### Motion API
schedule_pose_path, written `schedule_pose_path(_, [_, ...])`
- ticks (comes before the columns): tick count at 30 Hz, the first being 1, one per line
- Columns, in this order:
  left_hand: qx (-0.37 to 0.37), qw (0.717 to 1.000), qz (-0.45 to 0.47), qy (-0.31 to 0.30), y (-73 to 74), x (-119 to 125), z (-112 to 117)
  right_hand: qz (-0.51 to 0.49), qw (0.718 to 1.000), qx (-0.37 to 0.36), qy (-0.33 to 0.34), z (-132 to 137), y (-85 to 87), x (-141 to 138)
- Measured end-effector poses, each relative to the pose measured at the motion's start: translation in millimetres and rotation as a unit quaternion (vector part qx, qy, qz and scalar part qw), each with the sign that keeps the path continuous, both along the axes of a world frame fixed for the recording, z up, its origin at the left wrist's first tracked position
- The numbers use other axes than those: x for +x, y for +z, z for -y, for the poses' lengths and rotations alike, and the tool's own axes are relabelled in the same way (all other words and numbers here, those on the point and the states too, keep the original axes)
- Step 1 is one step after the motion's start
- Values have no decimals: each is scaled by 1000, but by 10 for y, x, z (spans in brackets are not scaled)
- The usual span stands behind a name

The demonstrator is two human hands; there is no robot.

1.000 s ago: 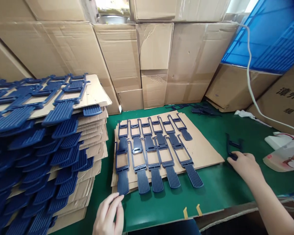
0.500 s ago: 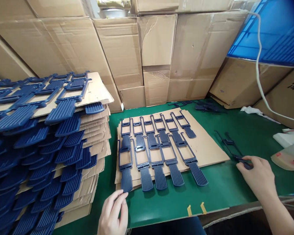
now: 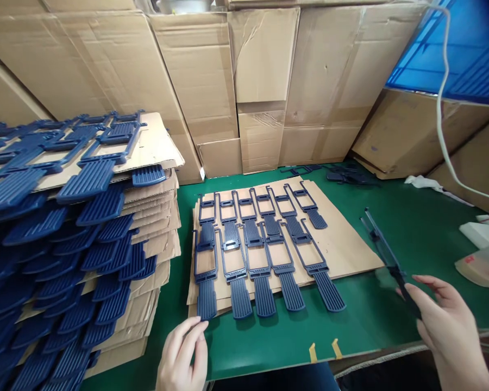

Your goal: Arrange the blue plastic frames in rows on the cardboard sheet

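My right hand (image 3: pixel 446 323) grips a dark blue plastic frame with a ribbed tab (image 3: pixel 385 250) by its tab end, with the piece tilted up off the green table to the right of the cardboard sheets. My left hand (image 3: pixel 184 353) lies at the front left, fingers extended and slightly bent. Its fingertips touch or nearly touch the end of the nearest ribbed tab (image 3: pixel 206 300). Two rows of matching blue frames (image 3: pixel 277 255) lie on the cardboard sheet (image 3: pixel 338 239), the front row's tabs jutting past its near edge.
At the left rises a tall stack of cardboard sheets (image 3: pixel 169 214) layered with blue frames. More blue parts (image 3: pixel 346 175) lie at the back of the table. Cardboard boxes (image 3: pixel 195 81) wall the rear. A translucent container (image 3: pixel 483 266) sits at the far right; a white cable (image 3: pixel 440 108) hangs above.
My right hand has lifted the blue frame from the table and tilted it up. My left hand stays by the same tab. The view has shifted slightly.
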State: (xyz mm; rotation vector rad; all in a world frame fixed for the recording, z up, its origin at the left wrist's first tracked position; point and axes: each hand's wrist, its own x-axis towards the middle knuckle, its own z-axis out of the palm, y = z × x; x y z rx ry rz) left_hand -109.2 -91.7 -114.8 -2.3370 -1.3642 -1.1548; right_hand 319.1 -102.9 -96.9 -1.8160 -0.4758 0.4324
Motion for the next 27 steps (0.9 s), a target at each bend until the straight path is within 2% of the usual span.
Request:
schedule_pose_path(2, [20, 1000, 10, -19, 8, -3, 7, -48, 997, 55, 29, 4, -79, -79])
schedule_pose_path(3, [27, 999, 12, -26, 10, -6, 10, -31, 997, 53, 43, 0, -106, -127])
schedule_pose_path(5, [29, 999, 13, -30, 7, -10, 13, 117, 990, 25, 74, -18, -132, -230])
schedule_pose_path(8, [26, 999, 13, -29, 0, -10, 8, 344, 933, 8, 109, -51, -132, -361])
schedule_pose_path(11, [24, 999, 13, -31, -3, -8, 2, 437, 889, 6, 135, -77, -133, -438])
schedule_pose_path(18, [18, 999, 11, -26, -13, -20, 8, 511, 844, -14, 164, -129, -69, -525])
schedule_pose_path(24, [49, 998, 8, -33, 32, -4, -3, 533, 825, -23, 186, -246, -24, -557])
schedule_pose_path(27, [58, 998, 7, -34, 48, 2, -10, 527, 828, -23, 190, -285, -41, -586])
